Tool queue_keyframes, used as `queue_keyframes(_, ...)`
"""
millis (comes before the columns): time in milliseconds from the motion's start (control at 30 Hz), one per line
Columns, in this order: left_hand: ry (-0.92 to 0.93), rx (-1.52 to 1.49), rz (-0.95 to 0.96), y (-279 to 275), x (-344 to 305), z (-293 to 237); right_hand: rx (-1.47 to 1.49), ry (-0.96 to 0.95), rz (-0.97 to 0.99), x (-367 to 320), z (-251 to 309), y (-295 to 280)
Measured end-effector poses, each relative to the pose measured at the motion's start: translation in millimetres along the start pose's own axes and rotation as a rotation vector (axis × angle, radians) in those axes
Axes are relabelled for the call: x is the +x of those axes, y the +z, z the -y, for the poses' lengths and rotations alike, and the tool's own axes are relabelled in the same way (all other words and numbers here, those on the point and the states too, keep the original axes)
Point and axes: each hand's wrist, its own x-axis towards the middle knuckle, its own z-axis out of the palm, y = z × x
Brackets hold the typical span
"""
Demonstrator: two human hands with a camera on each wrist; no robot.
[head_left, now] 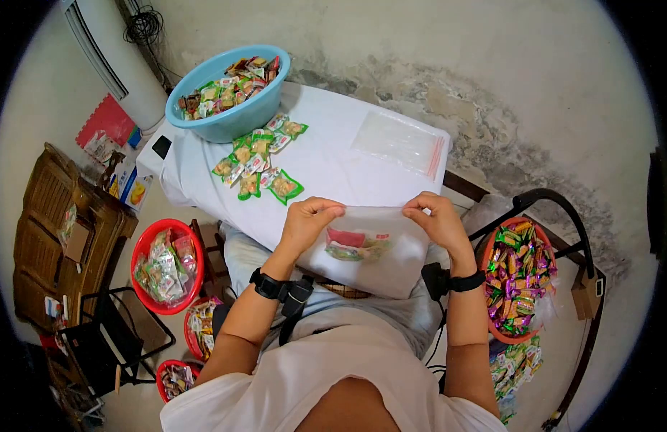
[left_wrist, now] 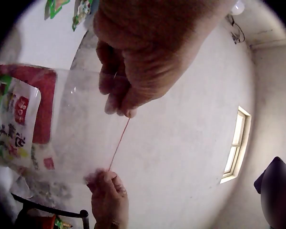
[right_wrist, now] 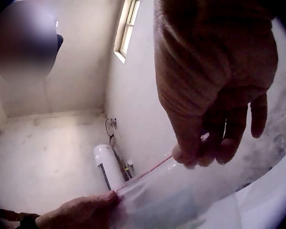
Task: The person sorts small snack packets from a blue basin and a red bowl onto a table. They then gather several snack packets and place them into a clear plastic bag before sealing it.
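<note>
A clear plastic bag [head_left: 394, 277] hangs between both hands over the near edge of the table. My left hand [head_left: 309, 225] pinches one top corner between thumb and fingers. The other top corner is pinched by my right hand [head_left: 440, 223]. A thin red line [left_wrist: 119, 143] runs along the bag's top edge, pulled straight between the hands in the left wrist view. Inside the bag lie several snack packets [head_left: 358, 248], white and green with a red patch. Left of the bag, a pile of green-edged snack packets [head_left: 258, 155] lies on the white-covered table [head_left: 333, 137].
A blue basin [head_left: 254, 115] full of packets stands at the table's far left. Flat clear bags [head_left: 398, 144] lie at the far right. Red tubs of packets [head_left: 142, 291] are on the floor at left, and a tub of shiny wrapped sweets [head_left: 520, 281] is at right, beside a black bar [head_left: 564, 198].
</note>
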Motion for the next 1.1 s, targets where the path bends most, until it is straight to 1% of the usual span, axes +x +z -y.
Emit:
queue_keyframes(200,0.003,0.012,0.002,-5,2,3,0.07,0.012,-0.023,-1,-5,-3)
queue_keyframes(267,-0.034,-0.074,0.017,-6,2,4,0.09,0.021,-0.02,-1,-6,-3)
queue_keyframes(500,-0.045,-0.075,0.032,-9,2,3,0.197,0.067,-0.023,-3,-14,1)
queue_keyframes(567,-0.094,-0.142,0.062,-10,4,5,0.216,0.064,-0.026,-5,-19,6)
queue_keyframes(633,-0.104,-0.151,0.063,-10,6,8,0.469,0.186,-0.031,-6,-25,13)
queue_keyframes(667,-0.112,-0.163,0.067,-10,6,9,0.469,0.185,-0.031,-6,-25,13)
queue_keyframes(733,-0.105,-0.198,0.052,-7,7,8,0.631,0.26,0.004,-7,-21,15)
queue_keyframes(767,-0.099,-0.234,0.039,-6,8,7,0.631,0.261,0.003,-8,-22,16)
queue_keyframes(833,-0.107,-0.235,0.039,-5,8,7,0.766,0.367,0.001,-8,-25,19)
queue_keyframes(933,-0.134,-0.267,0.033,-4,9,15,0.846,0.42,0.006,-9,-30,22)
queue_keyframes(1033,-0.162,-0.306,0.006,-2,7,14,0.83,0.449,-0.029,-9,-29,25)
queue_keyframes(1100,-0.172,-0.315,-0.016,-2,6,13,0.817,0.436,-0.034,-9,-31,26)
